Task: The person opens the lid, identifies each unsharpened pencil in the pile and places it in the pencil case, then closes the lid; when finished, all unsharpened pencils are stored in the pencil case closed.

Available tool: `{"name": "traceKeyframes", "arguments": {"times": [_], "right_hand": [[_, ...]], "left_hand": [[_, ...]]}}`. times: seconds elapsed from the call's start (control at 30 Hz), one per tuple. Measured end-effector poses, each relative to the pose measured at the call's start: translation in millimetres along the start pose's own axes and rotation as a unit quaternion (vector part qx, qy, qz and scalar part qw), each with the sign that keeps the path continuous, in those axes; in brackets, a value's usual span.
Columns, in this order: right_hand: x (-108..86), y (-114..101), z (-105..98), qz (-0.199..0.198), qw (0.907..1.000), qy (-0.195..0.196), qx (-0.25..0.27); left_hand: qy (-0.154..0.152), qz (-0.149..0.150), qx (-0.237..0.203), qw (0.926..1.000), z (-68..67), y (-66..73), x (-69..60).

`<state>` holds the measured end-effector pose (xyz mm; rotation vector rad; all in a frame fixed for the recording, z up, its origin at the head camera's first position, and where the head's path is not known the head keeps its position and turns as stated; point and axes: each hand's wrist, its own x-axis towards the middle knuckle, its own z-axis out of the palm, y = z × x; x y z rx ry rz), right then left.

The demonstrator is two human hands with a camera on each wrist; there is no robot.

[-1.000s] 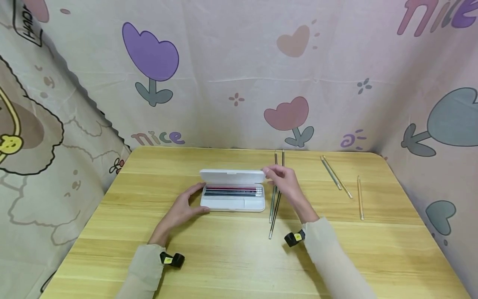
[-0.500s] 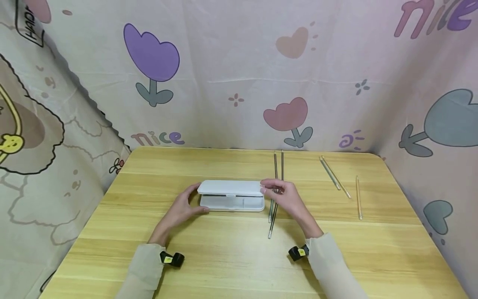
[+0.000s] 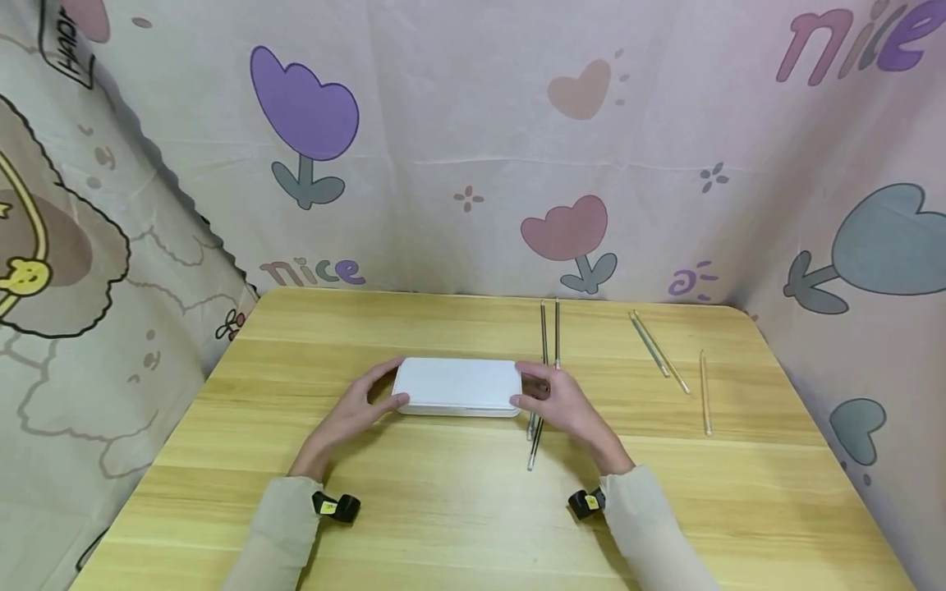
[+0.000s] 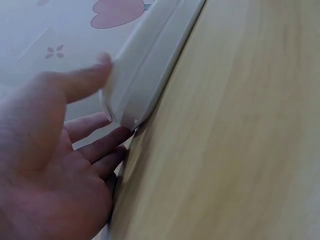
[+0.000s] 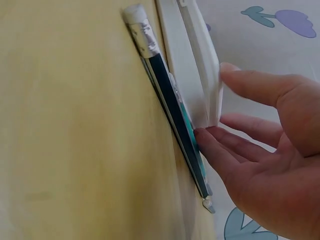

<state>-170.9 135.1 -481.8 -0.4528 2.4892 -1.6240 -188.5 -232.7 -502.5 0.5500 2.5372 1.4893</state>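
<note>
A white plastic pencil case (image 3: 456, 384) lies on the table with its lid down; whether it is latched cannot be told. My left hand (image 3: 360, 408) grips the case's left end, thumb at the front corner and fingers at the back. At the opposite end, my right hand (image 3: 567, 404) holds the case between thumb and fingers. The right wrist view shows that thumb on the lid (image 5: 209, 55), the fingers beside the lower edge. Dark pencils (image 3: 557, 332) lie right of the case, partly hidden by the right hand. One pencil's eraser end (image 5: 142, 32) shows close up.
Farther right on the wooden table (image 3: 458, 509) lie a greenish pencil (image 3: 649, 345), a yellowish pencil (image 3: 668, 359) beside it, and another light pencil (image 3: 705, 394) apart. A printed cloth (image 3: 436, 107) hangs along the back and both sides.
The lid has swung down from upright over the pencils inside, moved by my right hand. That hand has come lower and nearer. My left hand has stayed at the case's left end, its thumb now higher.
</note>
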Motion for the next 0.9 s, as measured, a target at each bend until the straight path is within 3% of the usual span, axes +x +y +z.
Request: {"name": "traceKeyframes", "arguments": {"times": [0.3, 0.67, 0.9], "right_hand": [[0.6, -4.5, 2.9, 0.012, 0.9997, 0.004, -0.020], [-4.2, -1.9, 5.6, -0.007, 0.9981, 0.010, -0.060], [-14.5, -6.7, -14.5, -0.037, 0.9913, 0.064, -0.109]], "left_hand": [[0.004, 0.008, 0.006, 0.9999, -0.4, -2.4, 0.7], [0.008, 0.005, 0.020, 0.9998, 1.4, -4.1, -4.5], [0.019, 0.028, -0.062, 0.9975, 1.0, -6.1, -3.0]]}}
